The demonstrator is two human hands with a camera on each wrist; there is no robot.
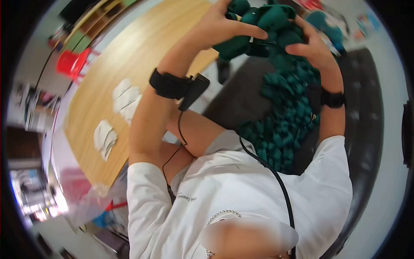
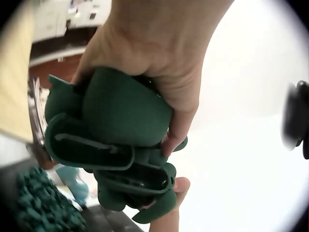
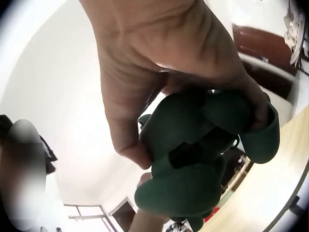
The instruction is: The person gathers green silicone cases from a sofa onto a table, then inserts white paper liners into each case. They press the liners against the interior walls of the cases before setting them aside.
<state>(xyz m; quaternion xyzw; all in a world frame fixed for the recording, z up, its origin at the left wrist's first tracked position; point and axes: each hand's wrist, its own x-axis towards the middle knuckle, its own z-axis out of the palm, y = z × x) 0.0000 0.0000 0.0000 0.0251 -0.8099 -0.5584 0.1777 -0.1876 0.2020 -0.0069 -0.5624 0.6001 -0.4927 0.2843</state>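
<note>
Both hands grip a bunch of dark green, rounded, hollow moulded pieces (image 1: pixel 276 19), raised in front of the body. My left hand (image 1: pixel 215 28) clasps it from the left, the thumb laid along its near side. On the other side, my right hand (image 1: pixel 317 47) curls its fingers and thumb round the bunch. Smooth domed shells (image 2: pixel 125 108) and open pockets show under the palm in the left wrist view. In the right wrist view the thumb and fingers straddle one rounded piece (image 3: pixel 176 123). A big heap of similar small green pieces (image 1: pixel 276 134) lies below.
The heap rests on a black padded leather seat (image 1: pixel 362 86) beside the person's legs. To the left stands a wooden table (image 1: pixel 129 47) with white flat pieces (image 1: pixel 125 99) on it. A red stool (image 1: pixel 71 62) stands beyond. A black cable (image 1: pixel 276 177) runs down across the shirt.
</note>
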